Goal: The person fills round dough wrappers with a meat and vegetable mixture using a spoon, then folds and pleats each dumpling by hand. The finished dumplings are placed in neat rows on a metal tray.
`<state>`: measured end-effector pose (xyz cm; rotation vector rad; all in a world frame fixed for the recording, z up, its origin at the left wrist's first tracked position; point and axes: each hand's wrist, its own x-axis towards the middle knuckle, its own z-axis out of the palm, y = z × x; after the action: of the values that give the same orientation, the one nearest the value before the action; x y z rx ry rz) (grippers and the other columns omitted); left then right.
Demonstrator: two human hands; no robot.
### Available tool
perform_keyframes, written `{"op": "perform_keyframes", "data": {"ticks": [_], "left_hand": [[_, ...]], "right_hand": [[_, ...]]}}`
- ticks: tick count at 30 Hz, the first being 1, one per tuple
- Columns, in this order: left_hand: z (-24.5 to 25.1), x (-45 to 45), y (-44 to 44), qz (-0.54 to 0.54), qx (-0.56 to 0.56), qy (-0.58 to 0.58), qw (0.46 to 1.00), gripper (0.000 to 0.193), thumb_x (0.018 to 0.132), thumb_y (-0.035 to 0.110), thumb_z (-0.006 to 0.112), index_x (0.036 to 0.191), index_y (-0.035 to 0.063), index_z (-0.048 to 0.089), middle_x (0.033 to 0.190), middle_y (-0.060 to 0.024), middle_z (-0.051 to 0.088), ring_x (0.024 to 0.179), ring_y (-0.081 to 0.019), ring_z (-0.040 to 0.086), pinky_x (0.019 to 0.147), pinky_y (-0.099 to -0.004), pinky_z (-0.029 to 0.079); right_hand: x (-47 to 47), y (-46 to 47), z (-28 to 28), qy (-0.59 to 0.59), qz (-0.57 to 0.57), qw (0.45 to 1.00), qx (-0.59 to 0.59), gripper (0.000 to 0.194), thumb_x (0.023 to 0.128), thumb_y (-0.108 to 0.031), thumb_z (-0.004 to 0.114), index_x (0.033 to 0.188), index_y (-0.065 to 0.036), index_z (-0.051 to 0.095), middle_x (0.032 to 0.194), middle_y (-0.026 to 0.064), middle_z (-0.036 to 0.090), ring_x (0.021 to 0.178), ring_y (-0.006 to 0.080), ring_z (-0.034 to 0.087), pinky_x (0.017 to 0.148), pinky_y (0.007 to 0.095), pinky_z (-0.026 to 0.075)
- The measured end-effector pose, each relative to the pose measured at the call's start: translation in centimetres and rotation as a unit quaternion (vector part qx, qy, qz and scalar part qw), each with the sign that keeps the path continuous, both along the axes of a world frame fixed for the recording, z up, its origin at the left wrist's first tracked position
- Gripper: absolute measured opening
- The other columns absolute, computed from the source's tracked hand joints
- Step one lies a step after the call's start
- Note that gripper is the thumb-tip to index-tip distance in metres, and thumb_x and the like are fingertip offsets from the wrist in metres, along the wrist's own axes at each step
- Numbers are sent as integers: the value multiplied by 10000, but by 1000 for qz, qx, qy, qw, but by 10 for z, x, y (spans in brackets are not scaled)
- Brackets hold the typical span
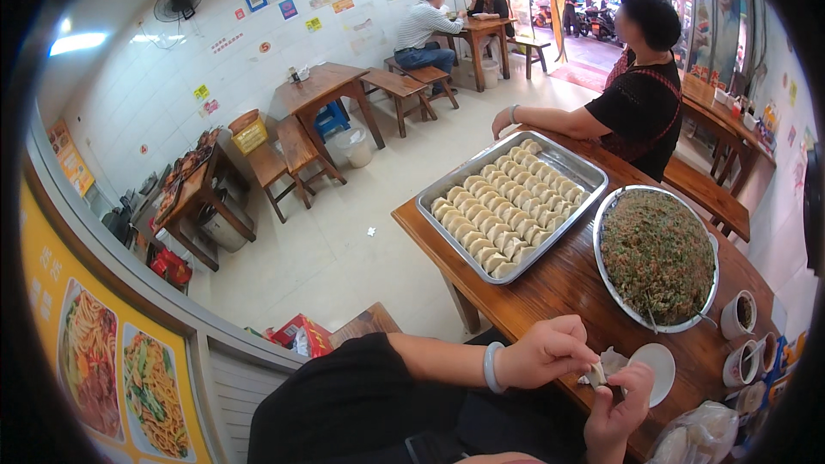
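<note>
My left hand (548,349), with a pale bangle at the wrist, pinches one end of a dumpling (596,374). The fingers of my right hand (622,403) close on its other end. Just beyond them, dumpling wrappers (612,359) and a round white plate (662,370) lie on the wooden table (548,306), partly covered by my hands. A metal tray (567,154) holds rows of folded dumplings (506,206), with bare metal at its far right corner. To its right, a large metal bowl (598,270) is heaped with chopped green-flecked filling (657,254); utensil handles stick out near its front rim.
Condiment cups (740,364) line the table's right side near a plastic bag of pale pieces (693,432). A person in a black top (644,90) sits at the far side, forearm on the table. Wooden tables (322,87), benches (396,87) and two seated people (422,29) are farther off.
</note>
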<state>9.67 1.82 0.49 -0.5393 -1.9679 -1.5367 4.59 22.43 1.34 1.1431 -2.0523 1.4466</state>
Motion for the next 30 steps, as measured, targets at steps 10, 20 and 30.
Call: {"op": "perform_keyframes", "data": {"ticks": [10,20,30], "left_hand": [[4,-3,-9,-106,237,-221,940,101,1036,136,663,1018,43,698,1012,-2,657,924,-100,646,817,-262,542],[-19,-10,11,-252,409,-342,808,155,1099,190,563,1198,87,625,1135,-64,692,931,-148,717,763,-285,615],[-16,-11,15,-259,303,-291,870,130,1049,60,615,1162,11,655,1250,-124,633,971,-173,719,811,-290,633]], "right_hand": [[-2,7,-3,-22,40,999,-19,270,880,-231,810,955,-52,623,895,134,614,835,345,572,794,441,475],[-2,23,-17,-98,62,993,-29,410,778,-44,861,1155,-52,700,897,63,634,881,254,604,806,362,500],[-12,28,-15,-80,103,991,-35,204,846,-69,829,1035,-56,753,958,57,612,894,217,587,810,329,495]]}}
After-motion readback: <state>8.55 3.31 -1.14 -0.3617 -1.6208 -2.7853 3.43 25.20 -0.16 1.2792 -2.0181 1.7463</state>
